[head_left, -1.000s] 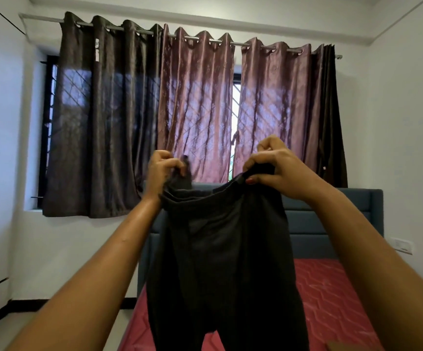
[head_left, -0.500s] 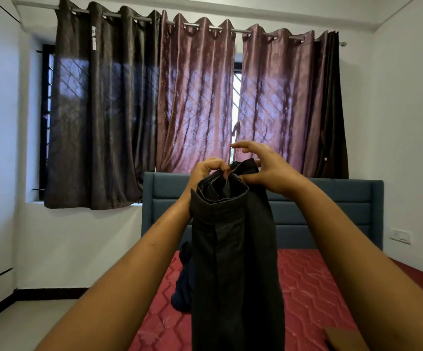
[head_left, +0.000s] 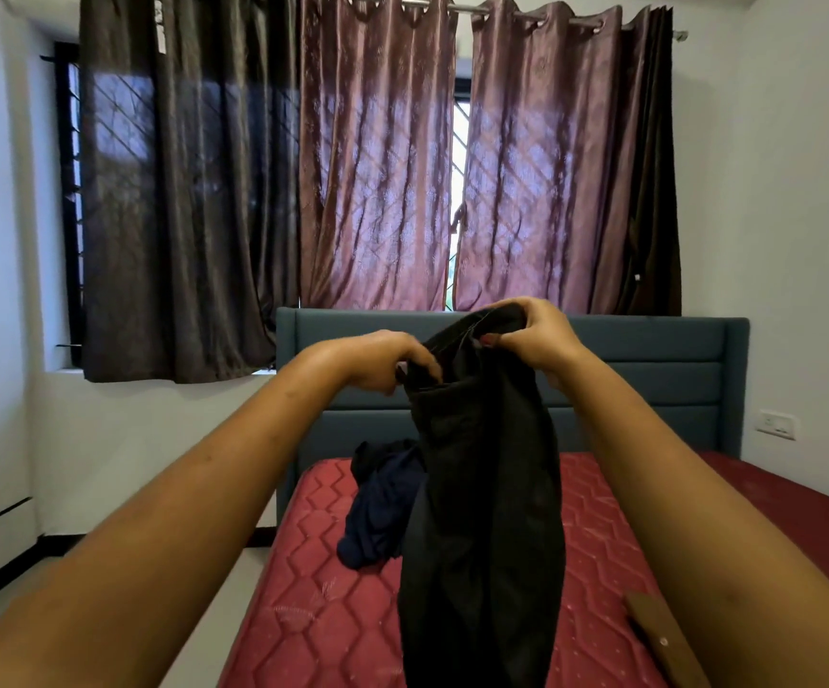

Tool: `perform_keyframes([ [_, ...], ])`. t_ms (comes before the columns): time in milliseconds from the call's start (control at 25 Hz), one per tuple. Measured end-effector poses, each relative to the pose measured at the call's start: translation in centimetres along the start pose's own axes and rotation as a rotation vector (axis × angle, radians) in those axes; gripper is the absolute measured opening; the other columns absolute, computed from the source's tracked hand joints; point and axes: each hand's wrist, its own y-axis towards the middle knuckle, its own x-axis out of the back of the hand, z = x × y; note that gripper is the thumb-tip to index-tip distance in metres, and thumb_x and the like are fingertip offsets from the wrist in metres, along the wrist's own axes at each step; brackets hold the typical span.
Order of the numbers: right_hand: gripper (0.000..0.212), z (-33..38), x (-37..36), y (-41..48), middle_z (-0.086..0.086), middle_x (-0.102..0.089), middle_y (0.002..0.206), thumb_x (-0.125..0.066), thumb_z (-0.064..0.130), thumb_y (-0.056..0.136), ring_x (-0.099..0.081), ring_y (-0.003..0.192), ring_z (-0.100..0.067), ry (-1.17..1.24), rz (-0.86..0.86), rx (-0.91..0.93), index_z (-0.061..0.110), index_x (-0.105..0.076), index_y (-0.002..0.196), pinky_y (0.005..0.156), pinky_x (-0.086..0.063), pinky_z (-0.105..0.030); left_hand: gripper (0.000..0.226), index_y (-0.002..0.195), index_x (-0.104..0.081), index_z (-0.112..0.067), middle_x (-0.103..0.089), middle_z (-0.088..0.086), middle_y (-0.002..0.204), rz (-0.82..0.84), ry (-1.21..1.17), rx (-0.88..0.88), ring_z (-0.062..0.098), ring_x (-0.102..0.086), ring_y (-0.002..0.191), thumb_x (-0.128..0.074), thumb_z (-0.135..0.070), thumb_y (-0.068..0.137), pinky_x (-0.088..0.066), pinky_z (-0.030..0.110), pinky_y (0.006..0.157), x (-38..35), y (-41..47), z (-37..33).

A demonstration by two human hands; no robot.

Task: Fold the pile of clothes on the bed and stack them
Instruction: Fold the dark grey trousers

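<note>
The person holds dark trousers (head_left: 482, 513) up in the air over the bed (head_left: 313, 613), with both arms stretched forward. The left hand (head_left: 392, 362) grasps the waistband (head_left: 457, 340) at its left side, and its fingers (head_left: 419, 362) are curled tightly round the cloth. The right hand (head_left: 534, 340) grasps the top of the waistband a little higher, with its fingers (head_left: 526, 310) bent over the edge and the thumb pressing from below. The two hands are near each other, so the waist is gathered narrow. The trousers hang straight down as one long dark strip. The lower end leaves the picture, so I cannot tell if it touches the bed.

Behind the trousers, a small pile (head_left: 377, 513) of dark blue and black clothes lies crumpled on the red quilted bed, toward its left edge. The trousers hide part of it. Just beside the right forearm, at the lower right, a brown piece (head_left: 650, 633) lies on the bed; what it is I cannot tell.

A blue-grey headboard (head_left: 650, 369) stands at the far end of the bed. Above it hang brown and mauve curtains (head_left: 377, 166), drawn almost together, with a narrow gap of daylight between them. A white socket (head_left: 777, 424) is on the right wall.
</note>
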Motion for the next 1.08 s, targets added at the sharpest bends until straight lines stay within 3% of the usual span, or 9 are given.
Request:
perform_keyframes([
  [160, 0.019, 0.5, 0.3, -0.5, 0.003, -0.065, 0.085, -0.074, 0.005, 0.081, -0.062, 0.080, -0.012, 0.125, -0.115, 0.013, 0.017, -0.066, 0.093, 0.065, -0.049, -0.018, 0.072, 0.135, -0.047, -0.037, -0.044, -0.002, 0.133, 0.260, -0.112, 0.281, 0.025, -0.057, 0.108, -0.079, -0.049, 0.071, -0.056, 0.036, 0.073, -0.8, -1.1, -0.2],
  [240, 0.019, 0.8, 0.0, -0.8, 0.003, -0.067, 0.087, -0.073, 0.005, 0.082, -0.063, 0.079, -0.009, 0.162, -0.091, 0.033, 0.017, -0.067, 0.096, 0.066, -0.050, -0.016, 0.064, 0.128, -0.053, -0.034, -0.055, -0.002, 0.119, 0.172, -0.143, 0.297, 0.024, -0.062, 0.099, -0.072, -0.060, 0.073, -0.056, 0.035, 0.075, -2.2, -0.9, -0.1],
  [360, 0.018, 0.0, -0.1, -1.1, -0.004, -0.070, 0.095, -0.072, 0.007, 0.083, -0.066, 0.087, -0.016, 0.217, -0.035, -0.004, 0.012, -0.068, 0.100, 0.076, -0.055, -0.026, 0.032, 0.094, -0.067, -0.027, -0.066, -0.004, 0.081, -0.169, -0.047, 0.145, 0.018, -0.066, 0.077, -0.075, -0.050, 0.075, -0.054, 0.032, 0.072, -2.0, -0.6, 1.8],
  [440, 0.019, -0.6, 0.2, -1.3, -0.006, -0.070, 0.093, -0.071, 0.008, 0.084, -0.067, 0.082, -0.016, 0.344, 0.030, -0.058, 0.008, -0.067, 0.103, 0.068, -0.056, -0.022, 0.027, 0.088, -0.067, -0.015, -0.064, 0.001, 0.074, -0.338, -0.249, 0.132, 0.018, -0.062, 0.070, -0.081, -0.033, 0.072, -0.054, 0.034, 0.070, -1.1, -0.1, 3.6],
  [560, 0.021, -0.4, -0.1, -1.7, -0.004, -0.069, 0.091, -0.070, 0.011, 0.086, -0.066, 0.076, -0.012, 0.462, 0.064, -0.082, 0.005, -0.066, 0.106, 0.057, -0.054, -0.018, 0.025, 0.090, -0.058, -0.010, -0.054, 0.005, 0.082, -0.604, -0.543, 0.131, 0.019, -0.055, 0.082, -0.074, -0.003, 0.072, -0.048, 0.032, 0.071, -0.4, -0.1, 4.0],
  [640, 0.024, 0.3, -0.9, -1.6, -0.008, -0.069, 0.096, -0.070, 0.011, 0.086, -0.067, 0.084, -0.018, 0.476, 0.025, -0.056, 0.003, -0.065, 0.108, 0.065, -0.058, -0.023, 0.042, 0.106, -0.054, -0.018, -0.052, 0.006, 0.112, -0.731, -0.314, 0.163, 0.023, -0.052, 0.109, -0.062, 0.004, 0.071, -0.041, 0.035, 0.087, -0.5, 0.3, 2.7],
  [760, 0.024, 1.5, -2.5, -1.8, -0.014, -0.070, 0.103, -0.071, 0.009, 0.084, -0.068, 0.094, -0.026, 0.471, 0.006, 0.031, 0.003, -0.065, 0.107, 0.082, -0.058, -0.038, 0.076, 0.134, -0.036, -0.037, -0.025, -0.003, 0.152, -0.596, -0.212, 0.043, 0.019, -0.023, 0.141, -0.054, -0.010, 0.065, -0.010, 0.056, 0.115, -0.7, 0.8, -1.2],
  [920, 0.033, 2.8, -3.0, -2.8, -0.013, -0.071, 0.095, -0.073, 0.008, 0.082, -0.070, 0.084, -0.024, 0.524, -0.015, 0.093, 0.007, -0.056, 0.110, 0.076, -0.059, -0.040, 0.062, 0.126, -0.046, -0.024, -0.061, 0.007, 0.112, -0.321, -0.616, -0.009, 0.023, -0.060, 0.102, -0.062, -0.018, 0.066, -0.049, 0.045, 0.092, 0.2, 1.3, -3.2],
  [1080, 0.037, 1.3, -2.3, -4.1, -0.014, -0.067, 0.095, -0.077, 0.015, 0.080, -0.068, 0.078, -0.024, 0.537, 0.017, 0.183, 0.020, -0.043, 0.095, 0.071, -0.057, -0.038, 0.036, 0.101, -0.048, -0.025, -0.060, 0.009, 0.099, -0.217, -0.563, -0.034, 0.027, -0.061, 0.095, -0.066, -0.004, 0.078, -0.052, 0.042, 0.082, 0.5, 1.5, -3.7],
])
